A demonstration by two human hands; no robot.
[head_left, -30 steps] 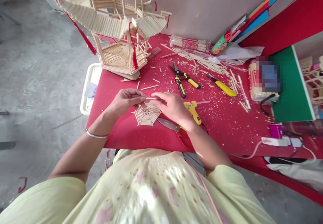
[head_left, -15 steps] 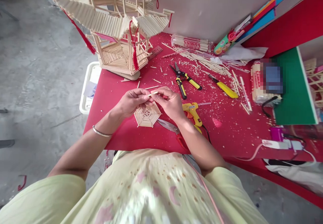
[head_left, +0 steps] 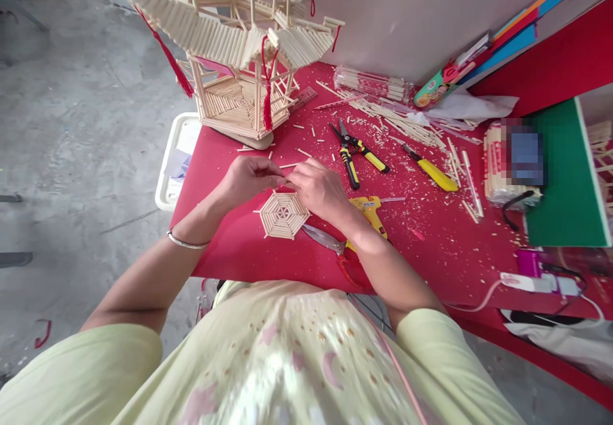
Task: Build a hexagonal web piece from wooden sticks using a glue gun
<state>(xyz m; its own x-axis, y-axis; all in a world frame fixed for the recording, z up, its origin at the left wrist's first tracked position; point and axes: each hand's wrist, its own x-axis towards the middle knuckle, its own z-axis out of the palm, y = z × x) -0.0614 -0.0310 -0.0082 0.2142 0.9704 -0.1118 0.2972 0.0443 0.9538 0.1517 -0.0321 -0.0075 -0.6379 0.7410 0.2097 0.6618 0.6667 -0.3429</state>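
My left hand (head_left: pixel 249 179) and my right hand (head_left: pixel 318 187) meet fingertip to fingertip just above the far edge of a hexagonal stick panel (head_left: pixel 284 216). Both are closed in a pinch; the short wooden stick seen between them earlier is now mostly hidden by the fingers. The panel lies flat on the red table, built of concentric rings of thin sticks with a few stick ends poking past its outline. Scissors (head_left: pixel 323 238) with red handles lie right of it, partly under my right forearm. A yellow glue gun (head_left: pixel 371 211) rests beyond that forearm.
A stick-built pavilion model (head_left: pixel 230 109) with red tassels stands at the back left. Yellow-black pruners (head_left: pixel 352 150), a yellow utility knife (head_left: pixel 433 171), loose sticks (head_left: pixel 402 122) and shavings lie behind. A white tray (head_left: pixel 165 182) sits left; a power strip (head_left: pixel 527 283) lies right.
The view has shifted, so the table things appear slightly further right. My hands have turned palms down over the short stick, which was plainly visible between the fingertips before.
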